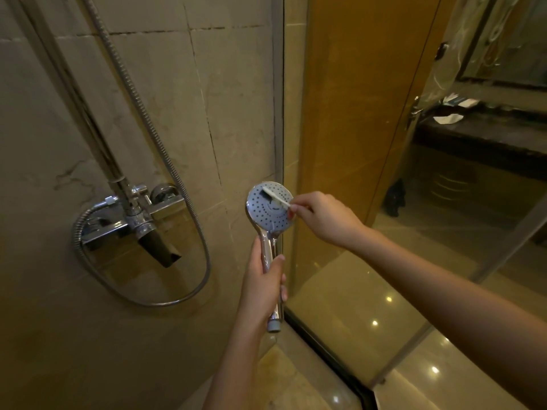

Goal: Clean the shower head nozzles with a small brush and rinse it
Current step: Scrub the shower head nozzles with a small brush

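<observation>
Indoors, the view looks down into a beige-tiled shower stall. Farthest left, a chrome mixer tap (130,220) is fixed to the tiled wall (207,84). A ribbed metal hose (208,263) drops from above the tap, passes just right of it and loops underneath it back to its left end. Right of the tap and lower, the left hand (262,288) wraps fingers and thumb around the chrome handle of a shower head (269,210), holding it upright. The round spray face sits right of the tap at about the tap's height, turned toward the viewer, dark nozzle dots visible. A small brush (276,196) with a white handle lies across the upper part of that face, its dark bristles touching the nozzles. Farther right of the tap, the right hand (322,216) pinches the brush handle between thumb and fingertips. Farthest from the tap are a glass door (355,143) and a dark counter (479,137).
</observation>
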